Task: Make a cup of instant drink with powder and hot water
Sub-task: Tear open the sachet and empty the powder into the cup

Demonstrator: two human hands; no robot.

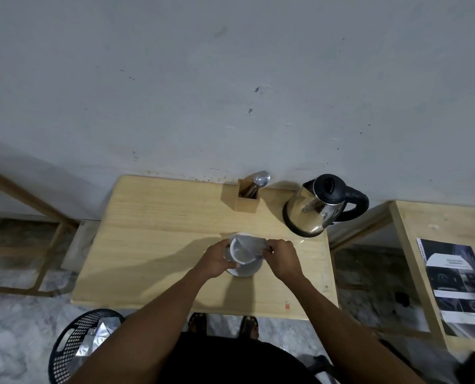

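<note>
Person stands at a light wooden table [153, 245] set against a grey wall. A white ceramic cup [240, 252] sits on a white saucer [244, 270] near table centre. Both hands meet over the cup: left hand [217, 259] at the cup's 9 o'clock, right hand [282, 257] at its 3 o'clock, fingers of each pinched shut on a silvery foil powder sachet [251, 245] stretched across the cup's mouth. Can't tell if the sachet is torn open or if powder is falling; that area is blurred.

Stainless steel electric kettle with black lid and handle [321, 206] stands at the cup's 1 o'clock, well apart, handle pointing right. Square wooden utensil holder [244, 199] at 12 o'clock near the wall, a metal spoon [260, 180] leaning in it, bowl up.

Black plastic mesh basket [75, 345] on the floor at 8 o'clock, foil wrappers inside.
</note>
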